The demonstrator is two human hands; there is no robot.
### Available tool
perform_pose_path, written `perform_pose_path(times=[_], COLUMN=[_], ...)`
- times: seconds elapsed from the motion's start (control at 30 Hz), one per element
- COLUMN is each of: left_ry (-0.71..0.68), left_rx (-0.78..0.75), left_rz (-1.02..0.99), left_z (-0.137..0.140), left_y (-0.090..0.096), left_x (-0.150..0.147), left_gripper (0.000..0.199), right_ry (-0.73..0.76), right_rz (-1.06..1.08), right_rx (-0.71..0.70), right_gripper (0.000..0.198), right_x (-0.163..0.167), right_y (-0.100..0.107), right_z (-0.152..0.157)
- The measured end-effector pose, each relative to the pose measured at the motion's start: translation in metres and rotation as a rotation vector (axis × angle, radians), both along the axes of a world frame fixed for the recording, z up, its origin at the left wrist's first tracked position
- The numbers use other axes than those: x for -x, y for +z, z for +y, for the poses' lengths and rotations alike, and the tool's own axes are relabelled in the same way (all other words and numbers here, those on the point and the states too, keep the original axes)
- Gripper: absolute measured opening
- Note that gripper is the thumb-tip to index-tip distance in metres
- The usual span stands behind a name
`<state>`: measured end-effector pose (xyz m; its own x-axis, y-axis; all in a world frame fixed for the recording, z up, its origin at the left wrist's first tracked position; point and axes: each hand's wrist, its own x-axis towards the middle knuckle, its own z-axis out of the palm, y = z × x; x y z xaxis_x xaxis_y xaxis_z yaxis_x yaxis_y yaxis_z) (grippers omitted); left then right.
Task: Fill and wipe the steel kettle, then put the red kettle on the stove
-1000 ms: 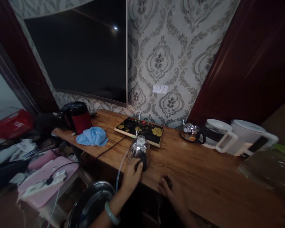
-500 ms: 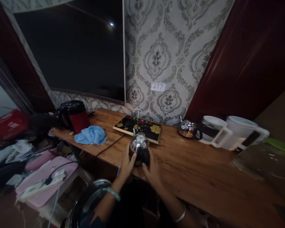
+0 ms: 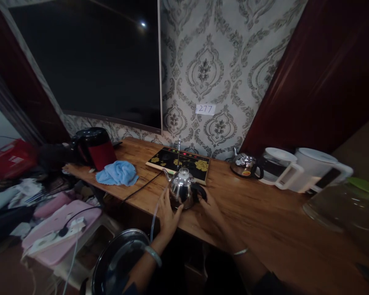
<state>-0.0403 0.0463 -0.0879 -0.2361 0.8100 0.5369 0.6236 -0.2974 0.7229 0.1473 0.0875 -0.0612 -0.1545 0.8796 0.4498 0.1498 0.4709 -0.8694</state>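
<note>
A shiny steel teapot (image 3: 181, 190) with a clear lid knob stands near the front edge of the wooden table, its spout pointing left and its black handle to the right. My left hand (image 3: 169, 217) cups the pot's left side, thumb across the front. On the other side, my right hand (image 3: 210, 207) is closed around the black handle. Just behind the pot lies a black electric tea stove (image 3: 162, 159) with gold flowers, a lit red light and an upright thin metal spout.
A blue cloth (image 3: 118, 173) and a red-and-black kettle (image 3: 95, 149) are at left. To the right stand a second steel teapot (image 3: 244, 164), a lidded glass pot (image 3: 276, 166), a white pitcher (image 3: 315, 170) and a green-lidded clear jar (image 3: 335, 209). A black basin (image 3: 100, 250) is below the table edge.
The teapot has turned so that its spout points left and its handle right. My right hand has moved from the pot's side onto the handle; my left hand stays on the body.
</note>
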Motion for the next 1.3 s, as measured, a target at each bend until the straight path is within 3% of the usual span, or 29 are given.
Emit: perform_pose_path(times=[0.27,0.6,1.3], left_ry=[0.068,0.101,0.091], left_rx=[-0.066,-0.094,-0.104], left_rz=[0.126,0.171,0.202], left_z=[0.005,0.008,0.009], left_y=[-0.014,-0.021,-0.017], left_x=[-0.002,-0.001,-0.003], left_gripper=[0.076,0.076,0.079], right_ry=[-0.072,-0.251,-0.200], right_rz=[0.164,0.052,0.001], right_rx=[0.062,0.091,0.120], right_gripper=[0.043,0.051,0.054], right_x=[0.008,0.009,0.008], right_y=[-0.015,-0.054,-0.045], right_z=[0.011,-0.012,-0.015])
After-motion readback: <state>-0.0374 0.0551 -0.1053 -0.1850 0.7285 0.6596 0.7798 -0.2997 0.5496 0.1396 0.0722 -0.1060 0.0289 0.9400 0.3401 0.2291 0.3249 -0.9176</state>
